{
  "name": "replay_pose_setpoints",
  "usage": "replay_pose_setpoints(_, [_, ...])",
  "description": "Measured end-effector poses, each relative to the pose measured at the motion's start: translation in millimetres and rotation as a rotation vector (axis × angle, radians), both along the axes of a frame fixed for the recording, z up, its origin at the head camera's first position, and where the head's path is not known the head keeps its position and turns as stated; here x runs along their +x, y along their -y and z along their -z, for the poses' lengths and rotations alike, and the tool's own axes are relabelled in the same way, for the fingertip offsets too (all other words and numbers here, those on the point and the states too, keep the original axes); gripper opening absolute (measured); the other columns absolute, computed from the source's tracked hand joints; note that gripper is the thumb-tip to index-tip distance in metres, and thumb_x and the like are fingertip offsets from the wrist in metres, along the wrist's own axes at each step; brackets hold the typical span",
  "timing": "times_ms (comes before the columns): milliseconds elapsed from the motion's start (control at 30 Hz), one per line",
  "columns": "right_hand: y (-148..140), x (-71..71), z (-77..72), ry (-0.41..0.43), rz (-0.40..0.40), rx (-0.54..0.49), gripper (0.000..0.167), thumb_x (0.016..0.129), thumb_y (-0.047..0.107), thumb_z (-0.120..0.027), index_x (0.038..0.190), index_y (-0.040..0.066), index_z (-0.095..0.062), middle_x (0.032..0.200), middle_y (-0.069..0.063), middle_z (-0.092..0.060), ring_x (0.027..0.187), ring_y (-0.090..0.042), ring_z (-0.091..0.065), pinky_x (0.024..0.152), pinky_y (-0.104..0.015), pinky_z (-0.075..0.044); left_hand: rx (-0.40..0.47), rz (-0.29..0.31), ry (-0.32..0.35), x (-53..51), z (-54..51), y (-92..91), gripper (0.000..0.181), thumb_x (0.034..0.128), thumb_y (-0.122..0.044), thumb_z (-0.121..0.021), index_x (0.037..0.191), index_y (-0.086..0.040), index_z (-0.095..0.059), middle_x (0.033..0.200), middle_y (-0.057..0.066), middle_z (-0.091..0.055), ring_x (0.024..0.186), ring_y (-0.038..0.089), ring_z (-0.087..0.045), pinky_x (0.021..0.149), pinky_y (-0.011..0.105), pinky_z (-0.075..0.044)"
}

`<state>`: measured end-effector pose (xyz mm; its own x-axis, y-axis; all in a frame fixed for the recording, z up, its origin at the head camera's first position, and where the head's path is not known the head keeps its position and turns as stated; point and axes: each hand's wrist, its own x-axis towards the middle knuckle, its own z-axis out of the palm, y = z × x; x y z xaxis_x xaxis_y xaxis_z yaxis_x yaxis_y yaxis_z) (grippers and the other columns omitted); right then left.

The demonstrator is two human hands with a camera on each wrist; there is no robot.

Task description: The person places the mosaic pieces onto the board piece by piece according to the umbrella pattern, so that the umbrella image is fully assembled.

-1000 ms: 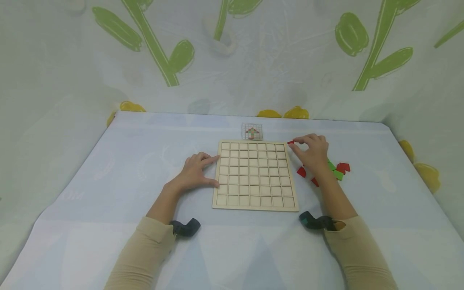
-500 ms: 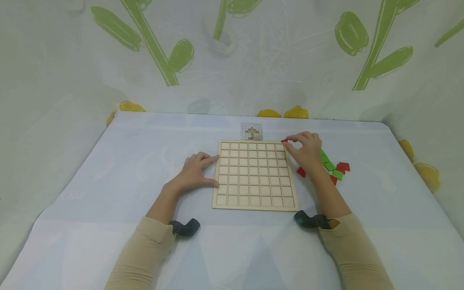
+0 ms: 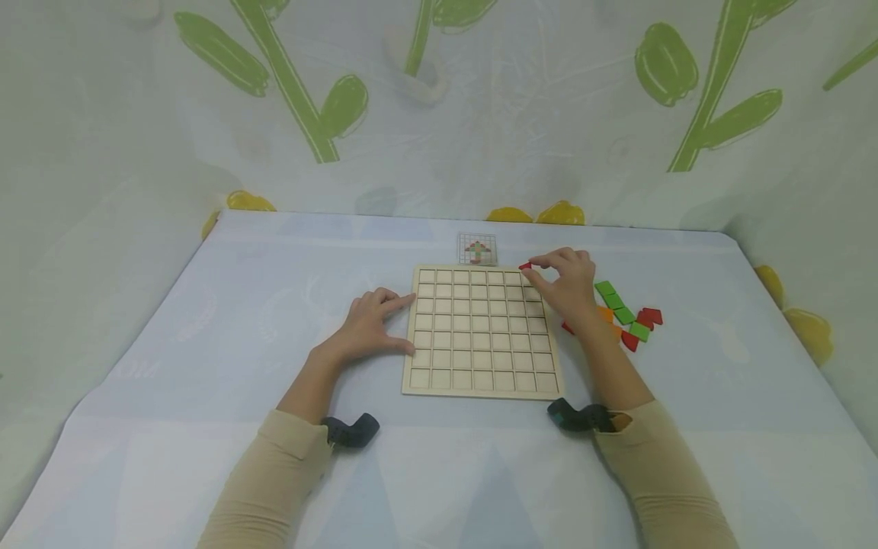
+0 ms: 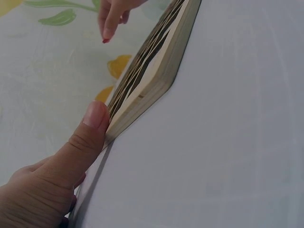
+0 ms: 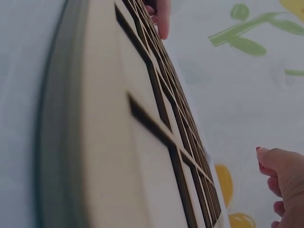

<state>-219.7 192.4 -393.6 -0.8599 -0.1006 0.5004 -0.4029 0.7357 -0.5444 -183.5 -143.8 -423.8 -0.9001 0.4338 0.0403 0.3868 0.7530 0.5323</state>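
Grid board: pale wooden slab, chunky edge, recessed square cells seven by seven, lying flat on the worktop, which has a white cover with faint blue triangles.
Left hand: hand at the board's left edge, index finger and thumb spread wide, both touching the rim.
Right hand: other hand has thumb and index finger pinching a small red piece, held up off the board by its far right corner. Can't really tell its shape.
Loose bits: flat green squares, orange pieces partly behind the forearm, and red tiles, some with a curved side, scattered right of the board.
What's changed: half a second ago the red piece was further right; it's slid left with the hand, and the orange bits have come into view. Board and left hand haven't budged.
Pattern card: little square card just beyond the far rim, gridded, red-and-green picture on it; finer print's too small to read.
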Motion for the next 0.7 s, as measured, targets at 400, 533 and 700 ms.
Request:
replay_pose_setpoints(400, [14,-0.6,-0.6,-0.004,-0.038,0.002,0.022,0.08,0.015,-0.075,0.094,-0.001,-0.071,0.095,-0.018,-0.061,0.097,-0.037,-0.045,0.088,-0.055,-0.028,-0.012,-0.01,-0.002,-0.8,0.6,-0.4,0.094,0.0622,-0.048,-0.083,0.142,-0.017,-0.045,0.12,0.009,-0.048,0.102,0.023,-0.043,0.086,0.039,-0.029])
replay_pose_setpoints(533, [18,-1.6,-0.3,-0.019,-0.049,0.012,0.022,0.079,0.016,-0.076,0.093,-0.001,-0.071,0.094,-0.018,-0.061,0.096,-0.037,-0.046,0.088,-0.054,-0.029,-0.013,-0.006,-0.007,-0.4,0.4,-0.2,0.094,0.0624,-0.049,-0.083,0.142,-0.016,-0.045,0.118,0.009,-0.048,0.101,0.023,-0.043,0.086,0.039,-0.029])
replay_pose_setpoints(700, [24,-0.9,-1.8,-0.013,-0.074,0.001,0.021,0.079,0.016,-0.076,0.093,0.0,-0.072,0.092,-0.017,-0.062,0.094,-0.036,-0.045,0.086,-0.053,-0.028,-0.007,-0.001,-0.008,-0.1,-0.3,-0.1,0.093,0.0629,-0.048,-0.083,0.142,-0.016,-0.045,0.119,0.009,-0.048,0.102,0.023,-0.043,0.087,0.041,-0.028])
